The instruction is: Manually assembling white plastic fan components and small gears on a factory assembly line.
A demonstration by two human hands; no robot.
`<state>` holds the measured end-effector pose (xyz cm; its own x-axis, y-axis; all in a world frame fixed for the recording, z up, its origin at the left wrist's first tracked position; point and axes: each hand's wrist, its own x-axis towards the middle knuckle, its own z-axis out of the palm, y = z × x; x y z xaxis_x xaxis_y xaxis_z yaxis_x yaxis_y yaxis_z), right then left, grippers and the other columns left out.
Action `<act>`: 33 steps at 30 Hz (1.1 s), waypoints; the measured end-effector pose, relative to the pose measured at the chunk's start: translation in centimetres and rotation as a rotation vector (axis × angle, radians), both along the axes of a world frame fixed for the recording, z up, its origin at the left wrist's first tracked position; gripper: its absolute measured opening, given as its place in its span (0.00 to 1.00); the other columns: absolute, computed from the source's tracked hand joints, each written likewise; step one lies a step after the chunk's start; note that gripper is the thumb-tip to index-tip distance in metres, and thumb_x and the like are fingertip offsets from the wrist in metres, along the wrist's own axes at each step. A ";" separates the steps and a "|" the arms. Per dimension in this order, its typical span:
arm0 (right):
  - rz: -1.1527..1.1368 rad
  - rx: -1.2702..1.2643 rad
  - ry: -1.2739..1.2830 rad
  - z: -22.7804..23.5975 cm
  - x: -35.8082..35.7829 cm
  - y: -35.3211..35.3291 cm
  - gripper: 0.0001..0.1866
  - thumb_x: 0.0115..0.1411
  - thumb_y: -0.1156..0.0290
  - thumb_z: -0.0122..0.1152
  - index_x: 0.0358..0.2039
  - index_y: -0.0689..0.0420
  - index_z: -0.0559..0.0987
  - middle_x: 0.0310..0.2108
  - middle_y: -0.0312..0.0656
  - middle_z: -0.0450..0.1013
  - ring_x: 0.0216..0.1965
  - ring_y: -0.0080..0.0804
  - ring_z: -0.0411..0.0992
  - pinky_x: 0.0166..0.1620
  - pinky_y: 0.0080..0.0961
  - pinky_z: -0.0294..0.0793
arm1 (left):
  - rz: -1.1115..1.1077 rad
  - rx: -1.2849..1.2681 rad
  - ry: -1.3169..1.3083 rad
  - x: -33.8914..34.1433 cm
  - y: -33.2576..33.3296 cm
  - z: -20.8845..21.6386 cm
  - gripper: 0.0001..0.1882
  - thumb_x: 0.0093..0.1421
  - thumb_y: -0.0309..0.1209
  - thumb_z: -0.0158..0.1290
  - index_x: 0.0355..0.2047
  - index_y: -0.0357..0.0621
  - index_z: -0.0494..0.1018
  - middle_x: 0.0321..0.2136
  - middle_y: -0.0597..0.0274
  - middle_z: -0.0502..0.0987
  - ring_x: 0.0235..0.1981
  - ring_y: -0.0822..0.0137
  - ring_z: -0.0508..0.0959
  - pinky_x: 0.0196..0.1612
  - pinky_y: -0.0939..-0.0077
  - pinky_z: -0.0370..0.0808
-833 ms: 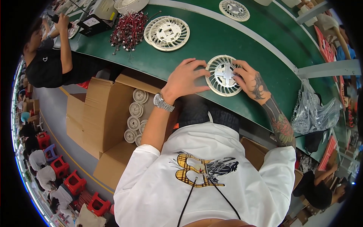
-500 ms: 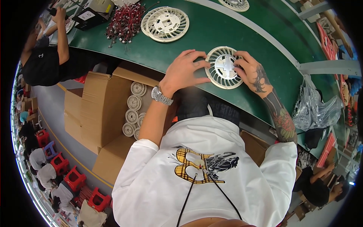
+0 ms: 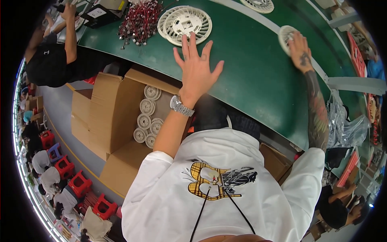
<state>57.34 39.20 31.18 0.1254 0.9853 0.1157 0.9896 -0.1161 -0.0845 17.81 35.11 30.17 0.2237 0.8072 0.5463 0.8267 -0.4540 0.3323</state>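
My left hand is open, fingers spread, just at the near edge of two overlapping cream-white round slotted grilles on the green workbench. Its fingertips overlap the grille's rim; whether they touch it I cannot tell. Off to the right, my right hand grips another white round grille beside the grey rail, its fingers covering the grille's right part. A heap of red and black wires with small white connectors lies left of the two grilles.
Below the bench's front edge, an open cardboard box holds several white grilles. A grey rail crosses the bench, with another grille beyond it. Clear plastic bags hang at right. A person in black works at left.
My right hand has carried the grille from in front of me to the right, near the rail. My left hand has let go of it and moved up toward the two overlapping grilles, fingers spreading.
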 end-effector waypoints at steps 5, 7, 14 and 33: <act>-0.236 0.070 -0.360 -4.4 16.0 3.2 0.27 0.65 0.54 0.63 0.59 0.56 0.76 0.56 0.48 0.77 0.57 0.48 0.74 0.59 0.52 0.69 | -0.186 -0.079 0.048 1.9 0.5 0.2 0.30 0.58 0.46 0.62 0.58 0.46 0.74 0.65 0.50 0.66 0.69 0.46 0.60 0.69 0.37 0.49; -0.364 0.165 -0.286 -7.9 10.5 4.9 0.27 0.63 0.52 0.65 0.58 0.55 0.77 0.56 0.47 0.77 0.58 0.47 0.74 0.60 0.48 0.70 | -0.194 -0.091 0.049 -0.3 0.0 0.2 0.29 0.58 0.45 0.61 0.57 0.46 0.74 0.62 0.53 0.68 0.67 0.48 0.62 0.69 0.36 0.49; -0.091 0.648 0.014 -3.7 12.0 0.3 0.21 0.63 0.56 0.62 0.47 0.59 0.79 0.55 0.43 0.74 0.60 0.44 0.69 0.68 0.47 0.62 | -0.330 -0.078 -0.033 0.2 -0.2 0.5 0.17 0.55 0.37 0.65 0.45 0.50 0.79 0.45 0.65 0.76 0.54 0.56 0.72 0.67 0.43 0.56; -0.180 0.078 -0.440 1.3 14.1 -19.3 0.24 0.62 0.76 0.50 0.60 0.51 0.66 0.61 0.38 0.70 0.59 0.32 0.67 0.56 0.33 0.68 | -0.551 -0.083 -0.181 -0.9 -0.2 0.1 0.09 0.52 0.31 0.66 0.34 0.47 0.80 0.36 0.63 0.76 0.45 0.55 0.75 0.53 0.58 0.70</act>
